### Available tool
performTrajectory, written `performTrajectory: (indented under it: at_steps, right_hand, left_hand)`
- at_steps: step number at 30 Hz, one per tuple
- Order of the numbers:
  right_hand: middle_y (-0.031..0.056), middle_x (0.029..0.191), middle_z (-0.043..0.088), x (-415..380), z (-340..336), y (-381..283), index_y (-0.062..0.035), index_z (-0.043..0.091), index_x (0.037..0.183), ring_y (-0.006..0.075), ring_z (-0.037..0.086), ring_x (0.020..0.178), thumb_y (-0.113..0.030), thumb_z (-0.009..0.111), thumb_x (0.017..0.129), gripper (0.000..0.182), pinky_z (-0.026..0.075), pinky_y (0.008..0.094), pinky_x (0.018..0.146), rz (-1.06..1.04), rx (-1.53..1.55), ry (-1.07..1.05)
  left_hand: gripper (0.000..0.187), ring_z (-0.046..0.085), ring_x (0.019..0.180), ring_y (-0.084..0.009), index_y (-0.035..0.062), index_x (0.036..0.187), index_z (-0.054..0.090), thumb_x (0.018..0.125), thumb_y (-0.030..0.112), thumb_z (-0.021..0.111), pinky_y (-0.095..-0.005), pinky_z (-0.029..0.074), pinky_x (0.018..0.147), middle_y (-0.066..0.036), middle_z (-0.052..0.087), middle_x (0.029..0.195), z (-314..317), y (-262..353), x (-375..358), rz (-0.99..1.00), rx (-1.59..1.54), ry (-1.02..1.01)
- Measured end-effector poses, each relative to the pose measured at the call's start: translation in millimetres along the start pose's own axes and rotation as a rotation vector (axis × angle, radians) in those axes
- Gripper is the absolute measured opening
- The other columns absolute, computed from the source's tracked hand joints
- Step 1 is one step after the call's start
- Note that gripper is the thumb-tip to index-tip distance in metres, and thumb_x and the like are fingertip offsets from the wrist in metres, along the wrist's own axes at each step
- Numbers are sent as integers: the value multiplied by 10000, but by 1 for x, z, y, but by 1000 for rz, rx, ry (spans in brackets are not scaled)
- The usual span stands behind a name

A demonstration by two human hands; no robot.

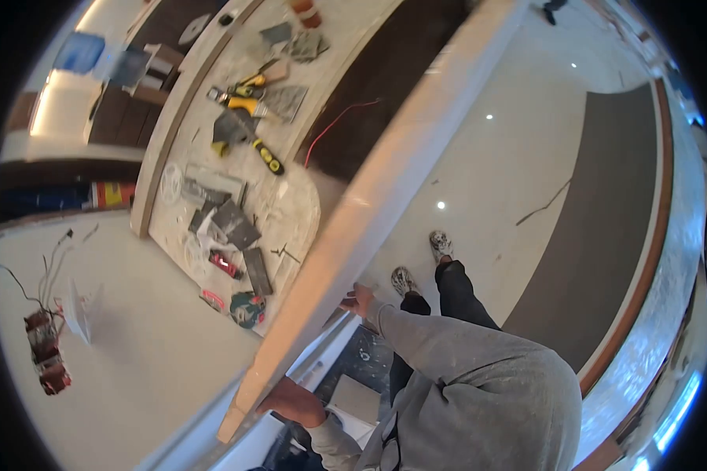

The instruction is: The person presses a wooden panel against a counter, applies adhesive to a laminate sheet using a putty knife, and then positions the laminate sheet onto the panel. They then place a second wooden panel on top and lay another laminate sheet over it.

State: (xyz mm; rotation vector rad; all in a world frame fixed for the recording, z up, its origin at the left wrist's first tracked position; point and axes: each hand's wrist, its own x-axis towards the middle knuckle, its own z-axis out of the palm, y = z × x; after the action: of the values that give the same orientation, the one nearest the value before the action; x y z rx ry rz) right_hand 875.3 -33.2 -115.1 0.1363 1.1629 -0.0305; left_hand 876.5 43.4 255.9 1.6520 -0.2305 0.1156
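Note:
A long pale wooden beam (pixel 334 259) runs diagonally through the view, from the lower left to the top right. My left hand (pixel 294 402) is closed on its side near the lower end, its fingers partly hidden behind the wood. Farther up the same edge, my right hand (pixel 359 300) grips the beam too, and its fingertips go out of sight beneath it. Grey sleeves cover both arms.
Beyond the beam, a worktop (pixel 291 204) carries putty knives (pixel 267 157), yellow-handled tools (pixel 247 98), dark offcuts (pixel 236 224) and a green power tool (pixel 247 310). Wires hang from red wall boxes (pixel 45 353). A dark curved panel (pixel 589 212) lies right. Another person's foot (pixel 550 14) shows at the top.

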Motion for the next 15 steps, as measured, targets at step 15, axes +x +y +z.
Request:
performTrajectory:
  at_steps: [15]
  right_hand:
    - [178, 1201, 606, 30, -1, 128, -93, 557, 1226, 362, 619, 1101, -457, 390, 1029, 446, 492, 571, 988, 203, 191, -47]
  left_hand:
    - [387, 653, 988, -291, 20, 1071, 467, 924, 295, 696, -433, 551, 926, -204, 626, 1038, -41, -48, -5, 60, -132, -249]
